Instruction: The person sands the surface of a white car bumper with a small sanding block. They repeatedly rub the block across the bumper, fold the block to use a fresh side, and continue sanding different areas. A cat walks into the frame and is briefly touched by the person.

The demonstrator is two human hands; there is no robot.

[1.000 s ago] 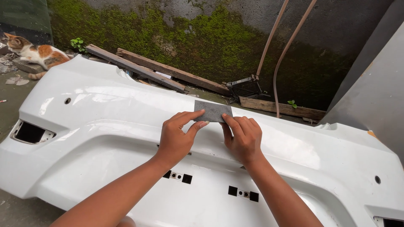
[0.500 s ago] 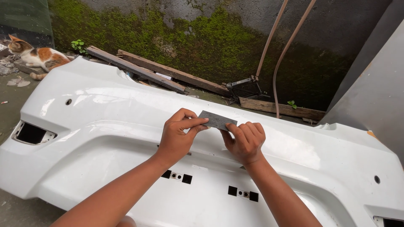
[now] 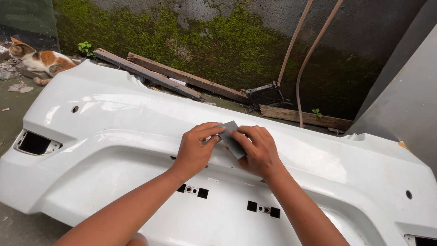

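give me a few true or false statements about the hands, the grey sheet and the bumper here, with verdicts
1. Both hands grip one small grey sheet. True: the left hand and the right hand hold it between their fingers.
2. The sheet is held over a white car bumper. True.
3. The bumper is black. False: it is glossy white, with dark square cut-outs low on its face.
4. A cat sits on top of the bumper. False: it lies on the ground beyond the bumper's left end.
5. Wooden planks lie behind the bumper, by a mossy wall. True.
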